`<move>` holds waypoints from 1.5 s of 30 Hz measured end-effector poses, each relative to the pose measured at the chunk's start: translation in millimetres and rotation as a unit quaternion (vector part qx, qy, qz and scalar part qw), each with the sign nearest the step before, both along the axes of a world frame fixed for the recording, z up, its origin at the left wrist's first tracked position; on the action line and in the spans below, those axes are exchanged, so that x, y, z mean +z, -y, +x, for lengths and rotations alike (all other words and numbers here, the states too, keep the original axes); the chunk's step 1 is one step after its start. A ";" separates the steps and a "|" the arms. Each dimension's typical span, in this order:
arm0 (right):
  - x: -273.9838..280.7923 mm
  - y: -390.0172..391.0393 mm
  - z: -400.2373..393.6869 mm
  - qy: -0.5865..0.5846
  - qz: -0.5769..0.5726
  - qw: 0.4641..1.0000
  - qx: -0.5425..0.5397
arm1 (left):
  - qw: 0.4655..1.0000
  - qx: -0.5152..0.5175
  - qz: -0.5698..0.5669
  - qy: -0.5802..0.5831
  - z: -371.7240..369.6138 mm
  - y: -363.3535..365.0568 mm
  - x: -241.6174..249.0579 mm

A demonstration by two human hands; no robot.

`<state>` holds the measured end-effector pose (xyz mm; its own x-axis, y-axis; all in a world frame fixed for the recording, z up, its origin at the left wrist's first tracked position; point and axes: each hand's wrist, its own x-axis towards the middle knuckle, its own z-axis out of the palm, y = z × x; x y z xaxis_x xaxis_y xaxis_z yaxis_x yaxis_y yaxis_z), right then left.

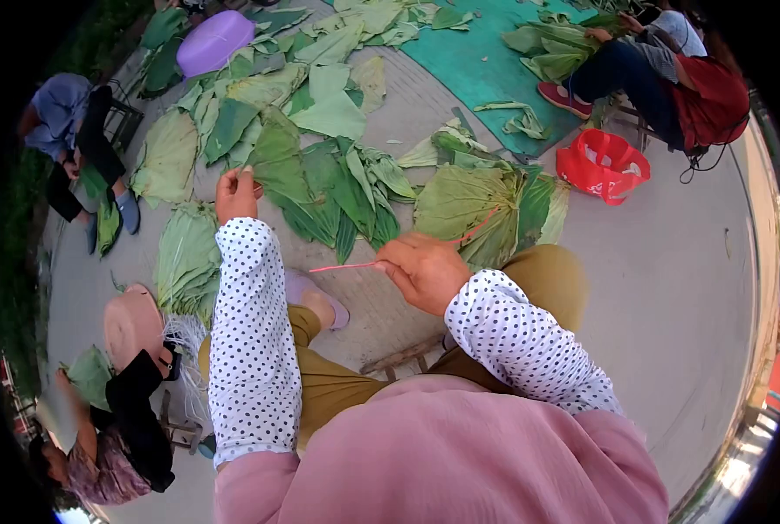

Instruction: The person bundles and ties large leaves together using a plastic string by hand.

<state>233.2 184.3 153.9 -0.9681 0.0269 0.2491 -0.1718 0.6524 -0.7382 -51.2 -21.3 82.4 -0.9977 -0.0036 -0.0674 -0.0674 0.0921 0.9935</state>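
My right hand (425, 269) is closed around a thin pink-red string (346, 267). One end sticks out to the left of the fist, and the other slants up over a fanned bundle of large green leaves (464, 210). Out ahead on the left, my left hand (236, 196) is closed, thumb and fingers pinching the edge of a broad green leaf (278, 159). That leaf overlaps a pile of darker leaves (337, 196) on the paved ground. Beside my left forearm lies a stack of leaves (187, 262) with pale stalks.
More leaves (329, 105) spread ahead, near a purple basin (215, 42) and a green mat (477, 79). A red bag (603, 166) stands at right, by a seated person (704, 96). Other people (58, 113) sit at left, near a pink basin (133, 325) and white strings (187, 354).
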 end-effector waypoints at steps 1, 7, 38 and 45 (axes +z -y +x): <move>4.6 -1.2 -0.2 -0.036 -0.012 0.999 -0.017 | 0.999 -0.022 0.013 0.019 18.5 -2.3 39.9; 17.7 -1.6 9.3 -0.065 -0.060 0.994 -0.070 | 0.989 -0.108 0.058 0.082 109.4 6.0 107.1; 2.4 5.3 -5.2 0.009 0.047 0.995 -0.086 | 0.984 -0.145 0.047 0.092 168.9 -8.7 89.5; 4.6 4.8 -2.5 0.007 0.050 0.995 -0.091 | 0.980 -0.157 0.062 0.104 170.9 -10.6 87.8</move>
<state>230.7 179.5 158.5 -0.9529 0.1782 0.2454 -0.0338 0.7416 -0.6700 119.7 -10.7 170.3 -0.9133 0.3217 -0.2499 -0.2572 0.0204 0.9661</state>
